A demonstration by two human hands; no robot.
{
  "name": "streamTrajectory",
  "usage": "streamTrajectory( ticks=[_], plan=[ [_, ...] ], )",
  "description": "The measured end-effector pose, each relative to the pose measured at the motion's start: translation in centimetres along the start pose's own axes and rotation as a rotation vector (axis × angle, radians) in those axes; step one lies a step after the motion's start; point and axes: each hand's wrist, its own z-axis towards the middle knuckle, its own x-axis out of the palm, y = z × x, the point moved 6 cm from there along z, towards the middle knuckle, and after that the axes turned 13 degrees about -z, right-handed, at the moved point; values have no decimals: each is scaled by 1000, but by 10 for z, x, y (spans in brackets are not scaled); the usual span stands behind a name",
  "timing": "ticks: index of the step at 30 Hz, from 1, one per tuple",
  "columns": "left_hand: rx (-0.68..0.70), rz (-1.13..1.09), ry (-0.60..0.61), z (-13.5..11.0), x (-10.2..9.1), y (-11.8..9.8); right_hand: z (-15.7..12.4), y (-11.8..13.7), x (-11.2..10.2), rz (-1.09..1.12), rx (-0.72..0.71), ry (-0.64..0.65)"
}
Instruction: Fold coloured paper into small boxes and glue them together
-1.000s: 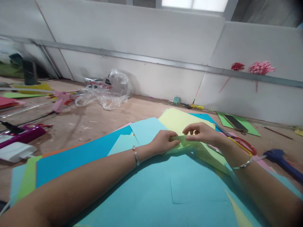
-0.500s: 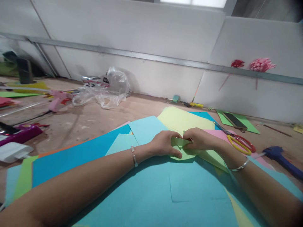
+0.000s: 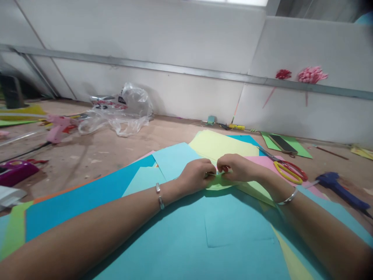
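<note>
Head: left hand (image 3: 194, 175) now pinches paper (image 3: 220, 184).

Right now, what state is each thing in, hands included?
Light green paper: bent upward
Left hand: pinching that paper
Right hand: pinching it too
Scissors: lying flat, blades apparently closed
Blue glue gun: lying on its side
Pink glue gun: set down
Plastic bag: crumpled
Right phone: lying flat
Left phone: upright

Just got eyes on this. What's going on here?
A person's left hand and right hand are close together, fingers on a light-green paper between them, over a large light-blue sheet. Scissors lie off to the right, untouched, with a blue glue gun farther right. Fingers hide much of the paper.
</note>
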Motion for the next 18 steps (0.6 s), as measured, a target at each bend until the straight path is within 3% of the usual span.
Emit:
streamTrajectory(
  ticks=[7, 13, 18],
  plan=[
    [70, 125, 126, -4, 7, -4, -6, -5, 2, -35, -67, 113],
    [133, 260, 213, -8, 12, -10, -18, -14, -7, -98, -41, 251],
    [134, 307, 245, -8, 12, -10, -18, -14, -16, -185, -18, 205]
  ],
)
